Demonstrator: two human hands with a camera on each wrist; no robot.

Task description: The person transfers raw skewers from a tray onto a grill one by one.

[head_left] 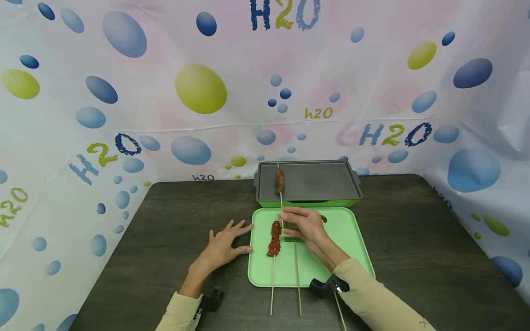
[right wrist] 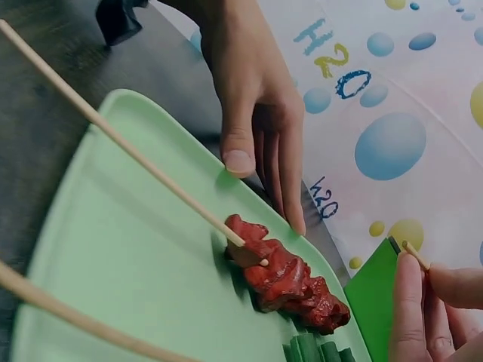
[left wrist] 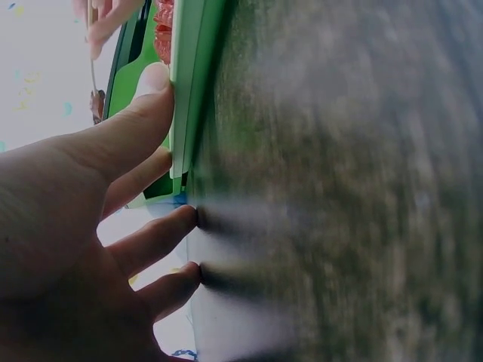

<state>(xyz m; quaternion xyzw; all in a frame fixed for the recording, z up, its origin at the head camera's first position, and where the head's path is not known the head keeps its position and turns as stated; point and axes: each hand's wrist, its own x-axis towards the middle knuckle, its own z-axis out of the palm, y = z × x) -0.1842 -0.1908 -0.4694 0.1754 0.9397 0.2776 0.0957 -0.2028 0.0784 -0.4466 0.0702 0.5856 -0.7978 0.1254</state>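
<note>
A person's right hand [head_left: 304, 226] pinched the bare wooden end of a browned meat skewer [head_left: 279, 180] between thumb and fingers. The browned meat was over the left part of a dark grey griddle [head_left: 320, 181] with a green base [head_left: 312, 203]; whether it touched the surface could not be told. The left hand [head_left: 223, 244] was spread at the left edge of a light green tray [head_left: 339, 262], its thumb touching the rim.

On the tray lay a glossy red meat skewer [head_left: 273, 239], its stick jutting over the near edge. Just right of it lay a skewer of green vegetable pieces [right wrist: 306, 348], partly hidden by the right hand in the head view. Another wooden stick [head_left: 340, 312] emerged beneath the right forearm. Tray and griddle stood on a dark wood-grain table [head_left: 186, 207], before a white "H2O" backdrop [head_left: 240, 78] dotted with blue and lime ovals.
</note>
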